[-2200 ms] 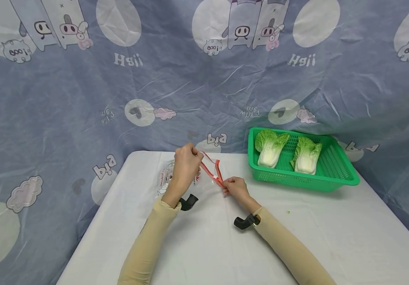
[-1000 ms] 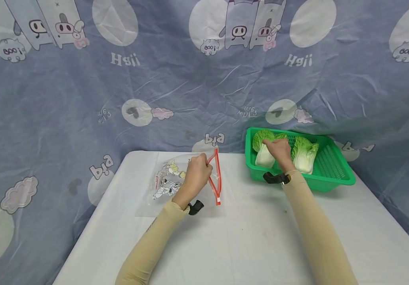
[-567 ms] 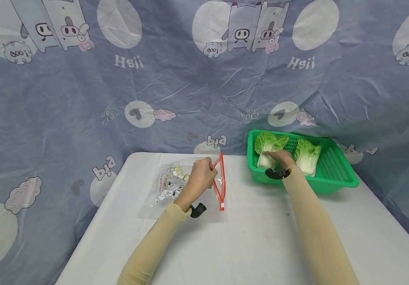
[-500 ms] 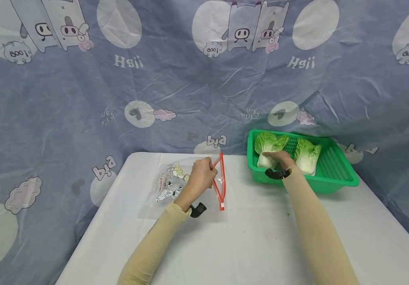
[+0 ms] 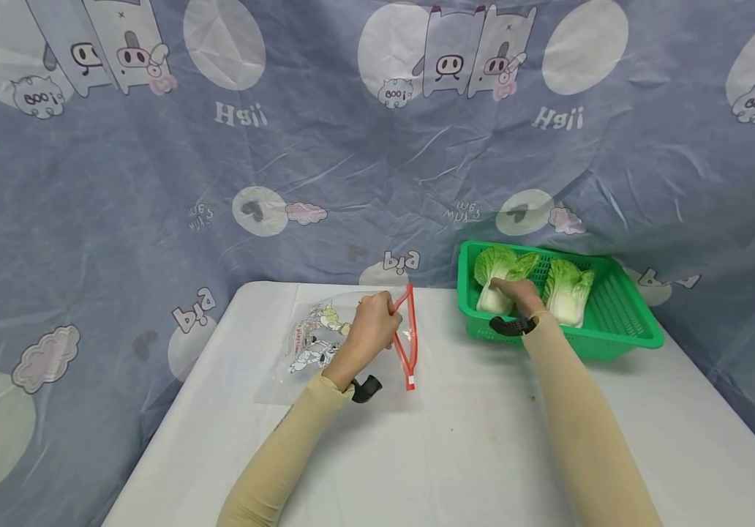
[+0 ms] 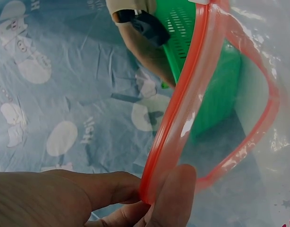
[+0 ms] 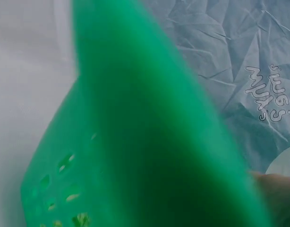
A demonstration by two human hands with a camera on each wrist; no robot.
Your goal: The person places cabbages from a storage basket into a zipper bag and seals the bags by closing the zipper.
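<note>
My left hand [image 5: 371, 322] pinches the red zip edge [image 6: 175, 113] of a clear zip bag [image 5: 314, 351] printed with cartoon figures. The bag's mouth gapes toward the right, and its body lies on the table. In the green basket [image 5: 621, 293], my right hand [image 5: 521, 294] grips the left Chinese cabbage [image 5: 494, 263], thumb across its white stem and the other fingers hidden. Another Chinese cabbage [image 5: 568, 294] lies just right of that hand. The right wrist view is mostly blocked by the blurred basket wall [image 7: 149, 142], with a bit of hand [image 7: 279, 191] at its lower right.
A white cloth covers the table [image 5: 430, 468]. A tiny green scrap [image 5: 532, 398] lies in front of the basket. Behind the table hangs a blue-grey patterned curtain [image 5: 325, 161].
My right hand has left the bag's zip edge, reached right into the basket and taken hold of the left cabbage, which shifts slightly. My left hand keeps its pinch; the bag is lower and flatter.
</note>
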